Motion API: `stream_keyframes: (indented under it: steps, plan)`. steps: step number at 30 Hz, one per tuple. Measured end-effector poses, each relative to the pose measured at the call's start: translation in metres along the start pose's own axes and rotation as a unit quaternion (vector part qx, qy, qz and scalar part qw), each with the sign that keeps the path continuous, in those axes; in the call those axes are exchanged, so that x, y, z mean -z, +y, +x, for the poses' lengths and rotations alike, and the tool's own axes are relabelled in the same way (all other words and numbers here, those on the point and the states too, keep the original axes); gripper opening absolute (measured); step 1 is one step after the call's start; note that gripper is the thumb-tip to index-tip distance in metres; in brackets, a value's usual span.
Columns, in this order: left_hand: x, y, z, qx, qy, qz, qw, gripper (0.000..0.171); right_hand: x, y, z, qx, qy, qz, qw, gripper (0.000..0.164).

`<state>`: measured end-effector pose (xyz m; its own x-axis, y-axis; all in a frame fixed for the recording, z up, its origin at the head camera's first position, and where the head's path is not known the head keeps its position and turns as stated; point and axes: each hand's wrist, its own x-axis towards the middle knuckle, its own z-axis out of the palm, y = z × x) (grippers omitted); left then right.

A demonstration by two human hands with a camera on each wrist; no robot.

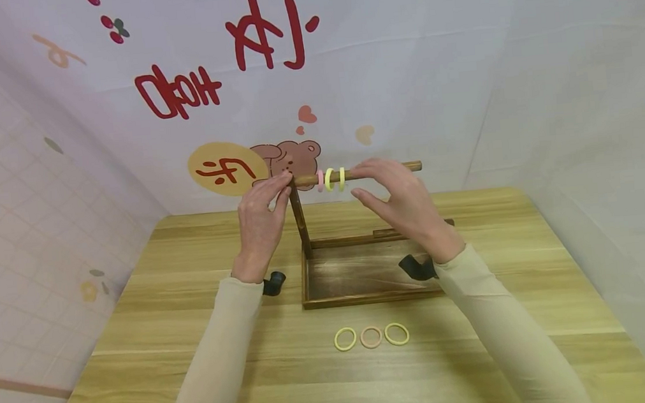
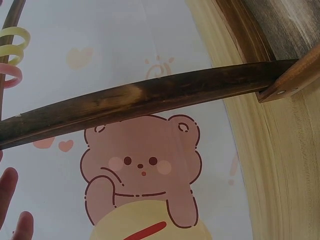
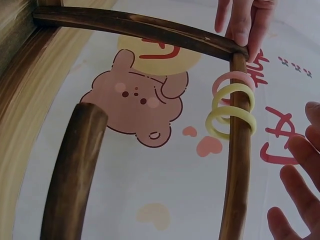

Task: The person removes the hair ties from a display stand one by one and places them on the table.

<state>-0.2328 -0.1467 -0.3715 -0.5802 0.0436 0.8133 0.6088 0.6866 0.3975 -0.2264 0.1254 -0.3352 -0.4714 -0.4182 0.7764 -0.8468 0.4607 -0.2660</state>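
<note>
Wooden stand, one: we list a tray (image 1: 357, 272) on the bench (image 1: 197, 347), a dark post (image 1: 300, 219) rising at its left end, and a round bar (image 3: 239, 170) running rightward from the post's top.

Rings on the bar, three, all around it and hanging loose of any finger: from the left, a pink ring (image 1: 321, 181), an inner yellow ring (image 1: 328, 180) and an outer yellow ring (image 1: 342, 179). We find them near the post end, with narrow gaps between.

Rings on the bench, three, lying flat in a row before the tray: a left yellow ring (image 1: 346, 349), a middle pink ring (image 1: 372, 347) and a right yellow ring (image 1: 398, 344).

Left hand (image 1: 260, 218), one: we see it pinching the corner where post and bar meet, thumb and finger on either side.

Right hand (image 1: 401, 196), one: spread, thumb and fingers apart, just beside the bar to the right of the outer yellow ring; it grips no ring.

Wooden piece (image 1: 391, 232), one: at the tray's rear edge, partly behind the right forearm; we cannot tell how it is joined.

Sleeves (image 1: 213, 365), two, pale.

Backdrop cloth (image 1: 403, 73), one: white, printed with red characters, hearts and a bear (image 2: 142, 150).
</note>
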Motion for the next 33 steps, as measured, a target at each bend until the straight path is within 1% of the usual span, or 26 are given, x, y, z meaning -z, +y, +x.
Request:
stream_keyframes:
  steps: [10,18,27,33]
  plan:
    - [0.0,0.0,-0.001,-0.004,0.002,0.002,1.0,0.025,-0.005,0.007,0.008,0.013,-0.02,-0.022,0.999,0.04]
    - [0.0,0.001,-0.001,-0.004,0.002,0.004,1.0,0.024,-0.008,0.011,0.013,0.015,-0.046,-0.058,0.997,0.042]
    - [0.0,0.001,0.0,-0.004,0.002,0.002,1.0,0.024,-0.012,0.017,0.013,-0.007,-0.075,-0.094,0.993,0.047]
    - [0.001,0.001,0.0,-0.004,0.002,0.001,1.0,0.024,-0.015,0.019,0.015,-0.01,-0.089,-0.113,0.99,0.053]
